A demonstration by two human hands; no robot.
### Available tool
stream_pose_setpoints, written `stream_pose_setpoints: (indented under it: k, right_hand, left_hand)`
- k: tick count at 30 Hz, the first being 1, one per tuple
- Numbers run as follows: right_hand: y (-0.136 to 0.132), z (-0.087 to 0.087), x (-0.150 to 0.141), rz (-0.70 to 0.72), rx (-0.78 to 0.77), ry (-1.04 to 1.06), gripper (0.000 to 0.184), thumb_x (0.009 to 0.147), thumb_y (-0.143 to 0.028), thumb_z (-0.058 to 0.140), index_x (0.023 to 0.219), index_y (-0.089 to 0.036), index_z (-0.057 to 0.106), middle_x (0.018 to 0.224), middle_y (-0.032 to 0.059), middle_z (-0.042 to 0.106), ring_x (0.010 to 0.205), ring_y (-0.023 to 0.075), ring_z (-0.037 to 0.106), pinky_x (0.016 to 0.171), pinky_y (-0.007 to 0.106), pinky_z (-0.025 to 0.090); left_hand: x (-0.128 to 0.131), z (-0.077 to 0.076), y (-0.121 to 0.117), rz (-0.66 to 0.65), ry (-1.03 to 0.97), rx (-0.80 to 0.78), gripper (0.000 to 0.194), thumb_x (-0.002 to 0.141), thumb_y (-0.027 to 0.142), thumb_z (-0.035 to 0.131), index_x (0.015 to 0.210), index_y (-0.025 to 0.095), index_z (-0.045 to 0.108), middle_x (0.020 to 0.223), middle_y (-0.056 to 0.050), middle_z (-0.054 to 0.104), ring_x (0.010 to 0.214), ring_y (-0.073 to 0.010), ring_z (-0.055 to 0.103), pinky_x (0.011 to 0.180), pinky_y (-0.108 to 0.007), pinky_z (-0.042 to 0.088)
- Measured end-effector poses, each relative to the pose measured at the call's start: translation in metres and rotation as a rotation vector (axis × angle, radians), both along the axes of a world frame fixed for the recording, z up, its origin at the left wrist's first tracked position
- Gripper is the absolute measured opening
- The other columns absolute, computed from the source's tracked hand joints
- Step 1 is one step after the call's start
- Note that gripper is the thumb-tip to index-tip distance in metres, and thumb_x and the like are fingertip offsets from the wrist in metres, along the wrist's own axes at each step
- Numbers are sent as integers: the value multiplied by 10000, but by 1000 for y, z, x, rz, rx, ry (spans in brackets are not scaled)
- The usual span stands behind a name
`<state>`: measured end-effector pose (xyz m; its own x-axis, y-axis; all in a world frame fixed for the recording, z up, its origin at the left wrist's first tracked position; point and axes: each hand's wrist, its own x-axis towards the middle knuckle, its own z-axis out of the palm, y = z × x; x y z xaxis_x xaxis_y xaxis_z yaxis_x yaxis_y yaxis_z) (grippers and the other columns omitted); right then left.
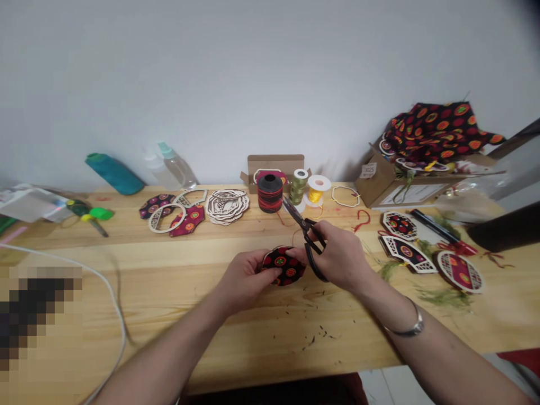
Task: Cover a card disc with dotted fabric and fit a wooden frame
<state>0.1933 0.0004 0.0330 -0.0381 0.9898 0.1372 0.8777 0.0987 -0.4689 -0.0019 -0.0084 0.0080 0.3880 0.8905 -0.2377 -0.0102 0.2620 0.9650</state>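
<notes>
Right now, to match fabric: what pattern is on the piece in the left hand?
Orange-and-green rings on black-red cloth, clearest in the head view.

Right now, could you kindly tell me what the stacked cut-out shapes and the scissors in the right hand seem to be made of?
The stacked cut-out shapes look like thin pale wood, perhaps plywood: matte, unpainted, with crisp fretwork edges. The scissors in the right hand look like black-finished metal, going by their slim rigid blades; the exact coating cannot be told.

A round black fabric piece with red-orange rings sits just beside black scissors, blades pointing away.
</notes>
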Motion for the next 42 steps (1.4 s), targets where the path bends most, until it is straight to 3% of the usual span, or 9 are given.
stream_pose_setpoints:
  k: [4, 8, 12, 14, 17, 22, 31, 42]
  right_hand:
    - [3, -2, 4, -4, -28, 140, 365, 727, -564, 627, 704, -215, 525, 633, 7, 615, 547, 149, 509, 518, 260, 307]
    - [15, -9, 11, -23, -35, 411, 376, 735, -569, 615, 723, -203, 531, 613, -12, 560, 548, 125, 459, 509, 254, 323]
    - [23, -8, 21, 108, -139, 651, 388, 695, -549, 629, 784, -183, 537, 593, -47, 474, 516, 97, 386, 481, 240, 310]
    - [22, -2, 26, 196, -202, 602, 359, 717, -523, 615, 785, -176, 547, 591, -54, 447, 513, 92, 363, 476, 234, 293]
    - [17, 8, 32, 316, -241, 364, 328, 735, -499, 625, 790, -178, 579, 600, -49, 464, 534, 100, 376, 485, 228, 276]
    - [10, 13, 32, 351, -201, 56, 304, 709, -494, 684, 732, -203, 600, 611, -41, 531, 544, 110, 417, 491, 225, 255]
    - [6, 11, 25, 307, -69, -89, 426, 703, -612, 670, 828, -205, 648, 655, -3, 616, 542, 127, 470, 521, 247, 273]
    - [5, 8, 22, 303, -38, -130, 414, 710, -615, 648, 803, -212, 632, 701, 22, 664, 591, 151, 536, 526, 259, 268]
  left_hand:
    - [-3, -4, 1, 42, -18, -69, 186, 655, 209, 752, 835, 172, 775, 827, -52, 775, 761, -212, 706, 775, -337, 542]
    - [-6, -3, 3, 57, -134, -202, 246, 632, 216, 782, 867, 145, 767, 848, -85, 775, 771, -226, 721, 780, -353, 548]
    - [-8, 1, 6, 56, -200, -268, 339, 626, 213, 790, 944, 105, 747, 931, -148, 762, 868, -289, 721, 840, -428, 538]
    - [-10, 2, 7, 89, -192, -258, 343, 615, 204, 797, 936, 98, 744, 933, -156, 761, 870, -295, 722, 836, -430, 541]
    - [-11, 2, 8, 127, -188, -247, 329, 607, 185, 798, 920, 100, 745, 925, -149, 763, 849, -282, 726, 803, -405, 554]
    - [-11, 1, 10, 170, -197, -254, 290, 601, 179, 804, 876, 102, 753, 889, -143, 767, 809, -269, 729, 779, -397, 566]
    - [-12, -2, 11, 213, -234, -239, 294, 612, 171, 802, 895, 111, 753, 906, -123, 769, 813, -251, 727, 793, -386, 567]
    - [-11, -3, 11, 209, -224, -227, 283, 624, 179, 802, 896, 117, 753, 884, -118, 771, 806, -251, 729, 814, -408, 565]
